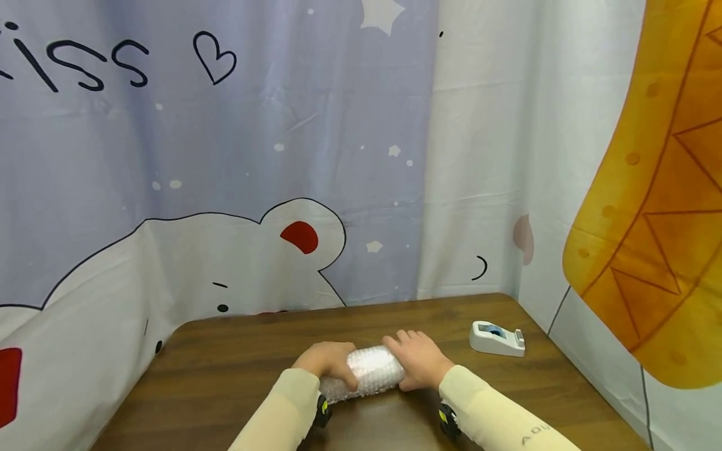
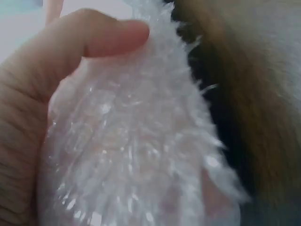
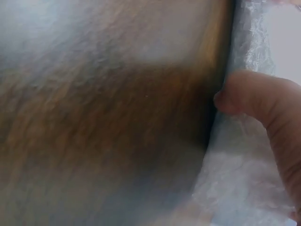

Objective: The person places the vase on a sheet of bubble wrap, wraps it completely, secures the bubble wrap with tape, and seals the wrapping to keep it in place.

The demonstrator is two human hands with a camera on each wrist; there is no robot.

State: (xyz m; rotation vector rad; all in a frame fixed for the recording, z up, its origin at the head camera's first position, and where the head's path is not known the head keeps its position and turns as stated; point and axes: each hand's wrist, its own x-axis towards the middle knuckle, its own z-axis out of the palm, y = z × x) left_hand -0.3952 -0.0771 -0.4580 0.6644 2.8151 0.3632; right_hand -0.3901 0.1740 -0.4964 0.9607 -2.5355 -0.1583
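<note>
A roll-shaped bundle of bubble wrap [image 1: 375, 369] lies on the brown wooden table, with one hand at each end. My left hand [image 1: 329, 363] grips its left end, thumb across the near side. On the right end, my right hand [image 1: 420, 360] holds it with the fingers over the top and the thumb on the near side. In the left wrist view the thumb presses on the crinkled bubble wrap [image 2: 136, 127], whose edge is ragged. The right wrist view shows a thumb on the bubble wrap [image 3: 244, 160]. Whatever is inside the wrap is hidden.
A white tape dispenser [image 1: 496, 339] with a blue roll stands on the table [image 1: 242, 363], right of the hands. Behind the table hangs a printed curtain [image 1: 225, 156], which also runs along the right side.
</note>
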